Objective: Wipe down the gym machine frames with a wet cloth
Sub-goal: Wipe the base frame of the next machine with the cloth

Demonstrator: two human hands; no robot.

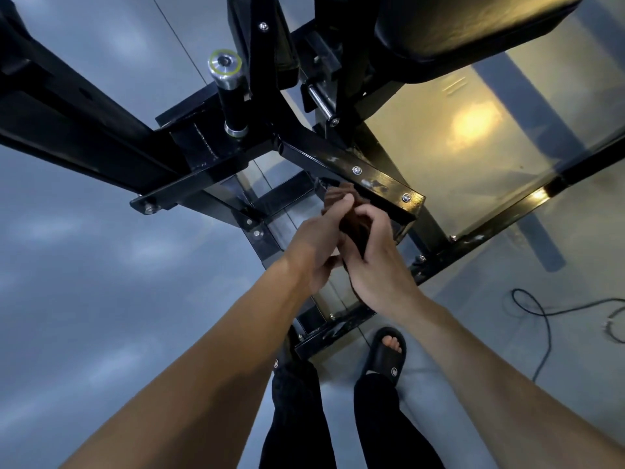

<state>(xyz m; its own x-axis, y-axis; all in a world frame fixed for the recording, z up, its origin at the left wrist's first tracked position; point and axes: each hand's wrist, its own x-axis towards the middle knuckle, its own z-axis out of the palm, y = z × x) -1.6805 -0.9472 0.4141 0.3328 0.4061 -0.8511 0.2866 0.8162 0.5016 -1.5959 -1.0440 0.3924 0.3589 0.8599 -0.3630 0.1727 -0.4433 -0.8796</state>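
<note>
Both grips close on one dark cloth (pixel 351 228): the left hand (pixel 316 247) curls round it from the left, thumb and fingertips pinching its upper end, while the right hand (pixel 375 262) wraps it from the right, fingers folded over the middle. The cloth hangs bunched between the two palms, its top edge just beside the underside of a bolted black crossbar (pixel 372 184), though I cannot tell if it touches the metal.

Biggest thing in the room is the floor (pixel 84 282), grey and glossy, with a warm yellow glare off to the right. Over it stands the frame (pixel 101 123), black steel tubing that spreads from a central joint out toward the left edge and down to the right. A padded black seat (pixel 473 25) sits at the top right, and a second pad (pixel 263 35) stands beside it at top centre. The low base rail (pixel 507 218) runs along the floor on the right, speckled with light marks. A chrome-capped peg (pixel 226 76) with a yellow-green ring juts up near the joint. The person's dark trousers (pixel 297 418) show at the bottom, with a black slide sandal (pixel 385 353) on the right foot, planted just beside the frame's near foot. A thin black cable (pixel 541 319) loops across the floor at the far right. Silver bolts (pixel 356 170) dot the crossbar.
</note>
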